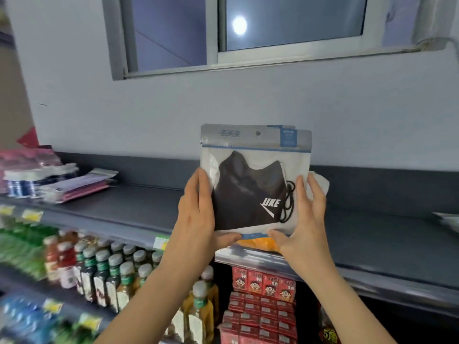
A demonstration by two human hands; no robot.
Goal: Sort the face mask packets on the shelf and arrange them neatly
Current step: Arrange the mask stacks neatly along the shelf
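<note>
I hold a small stack of face mask packets (pixel 250 175) upright above the front of the dark grey top shelf (pixel 129 209). The front packet is clear with a grey-blue header and shows a black mask with white lettering. My left hand (pixel 196 209) grips the stack's left edge, thumb under its bottom. My right hand (pixel 303 214) grips the right edge, fingers behind, thumb along the bottom. An orange packet (pixel 258 243) peeks out below the stack. More mask packets (pixel 79 184) lie in a loose pile at the shelf's left end.
Pink and blue-white packs (pixel 29 175) sit at the far left of the top shelf. Another packet's corner (pixel 447 219) shows at the right edge. Bottled drinks (pixel 109 271) and red milk cartons (pixel 263 284) fill the shelves below. A wall and window rise behind.
</note>
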